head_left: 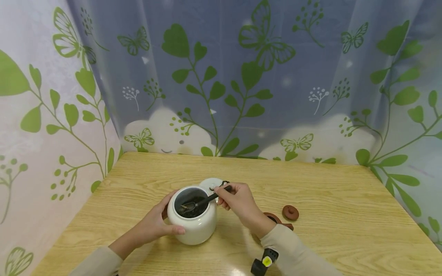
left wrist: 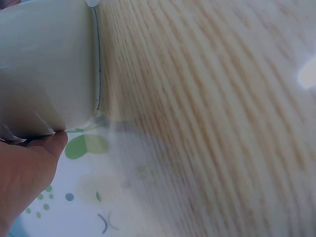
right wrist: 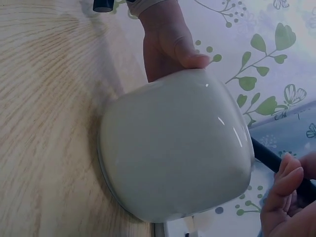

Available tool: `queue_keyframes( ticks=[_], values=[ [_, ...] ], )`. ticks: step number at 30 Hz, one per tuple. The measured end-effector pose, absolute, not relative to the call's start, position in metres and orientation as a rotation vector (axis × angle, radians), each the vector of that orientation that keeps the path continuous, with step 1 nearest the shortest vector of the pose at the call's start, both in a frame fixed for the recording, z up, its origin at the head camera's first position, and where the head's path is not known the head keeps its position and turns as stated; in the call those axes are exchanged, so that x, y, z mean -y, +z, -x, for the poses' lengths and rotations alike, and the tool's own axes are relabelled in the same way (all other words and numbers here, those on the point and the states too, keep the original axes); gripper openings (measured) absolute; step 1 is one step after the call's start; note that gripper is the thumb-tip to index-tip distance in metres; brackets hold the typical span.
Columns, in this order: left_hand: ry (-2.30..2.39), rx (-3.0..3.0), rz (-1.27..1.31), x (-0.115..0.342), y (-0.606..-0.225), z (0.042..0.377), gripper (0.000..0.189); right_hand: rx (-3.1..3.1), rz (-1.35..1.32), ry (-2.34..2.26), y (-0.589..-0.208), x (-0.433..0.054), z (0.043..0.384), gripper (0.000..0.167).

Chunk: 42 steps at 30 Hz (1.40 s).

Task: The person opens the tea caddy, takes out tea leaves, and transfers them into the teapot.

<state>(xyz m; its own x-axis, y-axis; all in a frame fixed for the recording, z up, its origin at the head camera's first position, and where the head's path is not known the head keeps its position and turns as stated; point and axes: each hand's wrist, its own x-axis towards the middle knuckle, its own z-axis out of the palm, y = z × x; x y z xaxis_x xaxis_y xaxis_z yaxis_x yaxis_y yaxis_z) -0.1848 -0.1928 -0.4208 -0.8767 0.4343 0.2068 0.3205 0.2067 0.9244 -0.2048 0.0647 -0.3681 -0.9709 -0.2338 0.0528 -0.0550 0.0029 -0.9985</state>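
Note:
A white ceramic jar (head_left: pixel 195 233) stands lidless on the table, with dark loose bits, perhaps tea leaves, inside. My left hand (head_left: pixel 152 228) grips its left side, thumb at the front and fingers behind. In the right wrist view, the left thumb presses near the rim of the jar (right wrist: pixel 177 143). A spoon (head_left: pixel 213 197) with a black handle reaches over the rim, its bowl down among the dark contents. My right hand (head_left: pixel 239 201) pinches that handle between thumb and fingers, to the right of the opening.
Behind the jar lies a white lid (head_left: pixel 208 183) with a dark cord near it. A brown clay teapot (head_left: pixel 269 216), lidless, sits partly hidden by the right wrist. Its small brown lid (head_left: pixel 290 212) lies to the right. Patterned curtains (head_left: pixel 221 76) border the wooden table (head_left: pixel 328 237).

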Motion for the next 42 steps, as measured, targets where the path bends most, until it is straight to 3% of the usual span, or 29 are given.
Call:
queue_keyframes(
  ticks=[21, 33, 42],
  values=[
    [1.778, -2.351, -0.719, 0.192, -0.421, 0.185, 0.098, -2.102, 0.197, -2.256, -0.350, -0.112, 0.207, 0.022],
    [1.777, -2.348, -0.712, 0.191, -0.420, 0.185, 0.097, -2.202, 0.034, -2.261, -0.343, -0.182, 0.191, 0.034],
    [1.771, -2.356, -0.710, 0.192, -0.421, 0.185, 0.098, -2.285, -0.009, -2.285, -0.352, -0.237, 0.168, 0.029]
  ],
)
